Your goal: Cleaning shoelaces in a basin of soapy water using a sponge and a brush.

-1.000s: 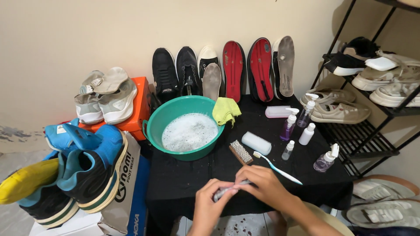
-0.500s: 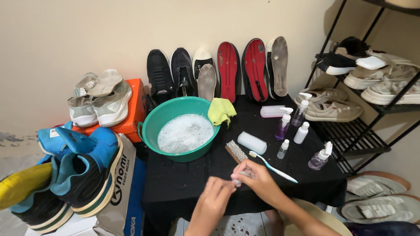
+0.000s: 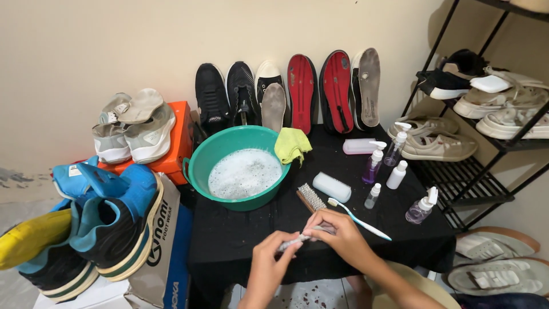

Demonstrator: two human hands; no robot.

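My left hand [image 3: 267, 264] and my right hand [image 3: 338, 236] meet at the near edge of a table covered in black cloth [image 3: 240, 234]. Together they pinch a slim pale grey object [image 3: 293, 240]; I cannot tell what it is. Just beyond my right hand lie a wooden scrub brush [image 3: 311, 197], a white-and-blue toothbrush [image 3: 361, 221] and a white oblong brush [image 3: 331, 187]. A green basin [image 3: 197, 166] of foamy water stands behind them, with a yellow cloth [image 3: 291, 144] draped over its rim.
Several small spray and pump bottles [image 3: 374, 163] stand at the table's right. Shoes and insoles [image 3: 303, 91] lean on the wall. Grey sneakers sit on an orange box [image 3: 178, 143]; blue shoes [image 3: 108, 212] lie on boxes at left. A black shoe rack [image 3: 486, 177] stands at right.
Both hands stay together on the pale object, with the fingers shifting slightly along it. The view has moved a little.
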